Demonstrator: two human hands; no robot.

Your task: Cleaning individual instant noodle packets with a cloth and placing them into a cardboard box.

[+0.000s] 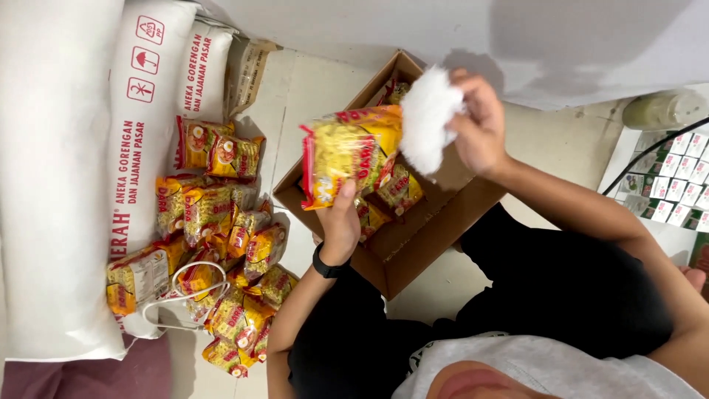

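Note:
My left hand (pixel 341 222) grips the lower edge of a yellow noodle packet (pixel 347 151) and holds it up over an open cardboard box (pixel 432 222). My right hand (pixel 478 122) presses a crumpled white cloth (pixel 427 118) against the packet's right end. More yellow packets (pixel 399 188) lie inside the box under the held one. A black band sits on my left wrist.
A heap of the same yellow packets (pixel 221 244) lies on the floor to the left, against large white sacks (pixel 88 170). A white face mask (pixel 181 284) rests on the heap. Small white boxes (pixel 676 181) and a pale bottle (pixel 665 109) are at right.

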